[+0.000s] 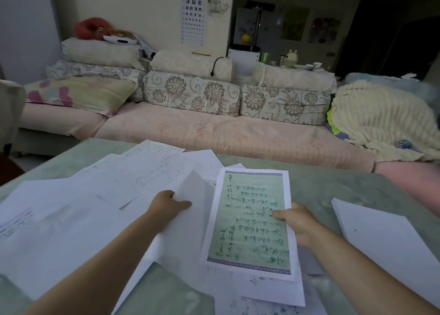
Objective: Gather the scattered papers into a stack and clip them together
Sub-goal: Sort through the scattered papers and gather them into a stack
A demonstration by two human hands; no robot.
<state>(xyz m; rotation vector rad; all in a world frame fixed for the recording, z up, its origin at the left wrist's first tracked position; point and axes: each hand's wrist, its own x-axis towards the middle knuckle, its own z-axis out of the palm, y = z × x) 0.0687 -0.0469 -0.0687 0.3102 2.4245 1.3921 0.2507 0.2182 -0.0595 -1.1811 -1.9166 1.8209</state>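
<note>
Head view: a person works over loose papers (78, 209) spread across a pale green table (316, 190). The right hand (294, 221) pinches the right edge of a green printed sheet (250, 219) covered in handwriting, thumb on top, the sheet lying over other pages at the table's centre. The left hand (166, 207) grips a blank white sheet (188, 221) just beside it, thumb pressed onto the page, its upper corner lifted off the pile. More white pages fan out to the left, overlapping; a separate white sheet (385, 238) lies well apart at the right. Behind the table stands a pink sofa (214, 133) with floral cushions.
</note>
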